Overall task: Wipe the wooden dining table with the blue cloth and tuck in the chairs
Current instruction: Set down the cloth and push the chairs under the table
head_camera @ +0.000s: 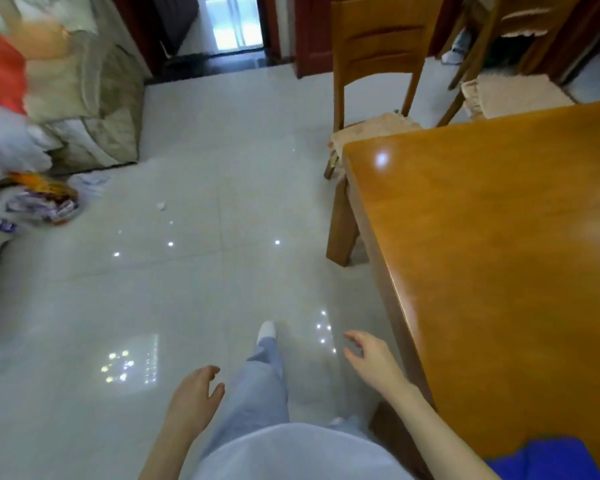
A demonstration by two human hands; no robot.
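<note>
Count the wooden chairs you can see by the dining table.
2. One chair stands at the far corner of the table; a second chair sits farther right, cropped by the frame. More may be out of view.

Floor (194, 278): pale glossy tiles w/ grout lines; lamp reflections show as bright dots.
Sofa (94, 109): upper L, beige patterned cover, blurred.
Doorway (234, 60): far centre, dark red-brown frame.
Window (234, 24): beyond doorway, daylight bright.
Wrappers (45, 199): orange/purple pile on floor nr sofa base.
Paper scrap (160, 205): white, on tiles, apart from pile.
</note>
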